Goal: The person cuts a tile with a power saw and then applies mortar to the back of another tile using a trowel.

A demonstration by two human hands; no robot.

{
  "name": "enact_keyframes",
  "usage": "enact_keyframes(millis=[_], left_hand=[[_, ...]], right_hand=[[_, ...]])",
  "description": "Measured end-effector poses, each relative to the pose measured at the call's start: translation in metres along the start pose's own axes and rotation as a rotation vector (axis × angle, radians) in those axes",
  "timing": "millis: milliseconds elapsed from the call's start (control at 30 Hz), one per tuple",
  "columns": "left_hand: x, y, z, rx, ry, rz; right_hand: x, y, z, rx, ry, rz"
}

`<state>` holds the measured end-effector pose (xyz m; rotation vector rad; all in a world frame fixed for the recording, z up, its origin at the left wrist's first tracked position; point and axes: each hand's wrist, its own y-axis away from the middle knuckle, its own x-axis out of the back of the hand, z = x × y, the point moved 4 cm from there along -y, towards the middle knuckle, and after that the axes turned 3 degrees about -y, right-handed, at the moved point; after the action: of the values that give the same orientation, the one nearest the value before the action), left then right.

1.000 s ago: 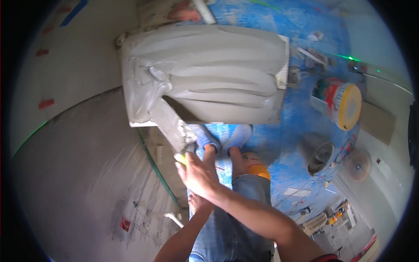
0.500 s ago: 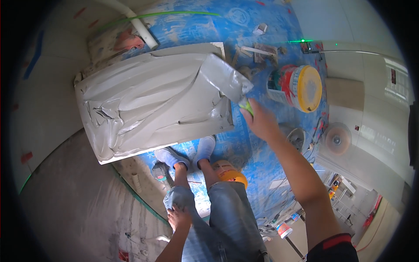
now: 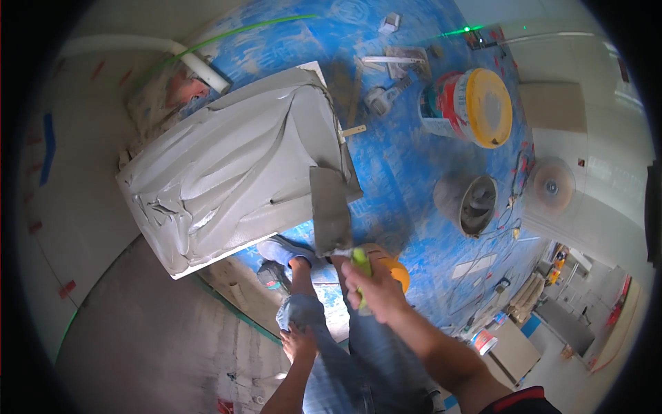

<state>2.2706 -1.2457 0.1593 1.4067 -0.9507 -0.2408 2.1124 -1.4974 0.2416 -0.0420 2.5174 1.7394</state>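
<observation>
My right hand [image 3: 376,286] is closed around the green handle of a putty knife [image 3: 331,210] with a wide, grey-smeared blade. The blade lies over the near right corner of a large rectangular slab [image 3: 227,258], its handle towards me. Thick, wet grey mortar [image 3: 227,165] covers the slab's top in long ridges and folds, with a rough gouge at the left. My left hand [image 3: 298,341] rests on my left knee, fingers spread and holding nothing. A small yellow tool [image 3: 355,130] or strip with holes sticks out beside the slab's right edge.
Blue, dusty sheeting [image 3: 400,200] covers the floor. To the right stand a yellow-lidded bucket [image 3: 489,107] and a grey mixing bucket [image 3: 477,205]. A power tool [image 3: 274,276] lies by my left foot; a yellow bucket [image 3: 396,272] is behind my right leg. A white pipe [image 3: 205,72] lies beyond the slab.
My right hand has brought the putty knife from the slab's far right end back towards me, its blade now over the near right corner. The view has shifted; my left hand stays on the knee.
</observation>
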Motion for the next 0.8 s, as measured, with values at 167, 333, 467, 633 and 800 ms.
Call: enact_keyframes(millis=[167, 333, 467, 633, 800], left_hand=[[-0.031, -0.011, -0.019, -0.124, -0.158, 0.001], [-0.046, -0.018, -0.051, -0.094, 0.009, 0.089], [-0.051, 0.001, -0.012, -0.135, 0.031, -0.018], [0.004, 0.0, -0.002, -0.083, 0.042, 0.041], [-0.018, -0.005, -0.004, 0.014, -0.068, 0.021]], right_hand=[[-0.088, -0.01, 0.036, 0.02, -0.986, -0.169], [-0.197, -0.074, -0.027, 0.126, -1.366, -0.438], [-0.185, -0.131, -0.073, 0.19, -1.327, -0.387], [-0.22, -0.146, -0.14, 0.193, -1.313, -0.554], [-0.226, -0.15, -0.165, 0.199, -1.201, -0.6]])
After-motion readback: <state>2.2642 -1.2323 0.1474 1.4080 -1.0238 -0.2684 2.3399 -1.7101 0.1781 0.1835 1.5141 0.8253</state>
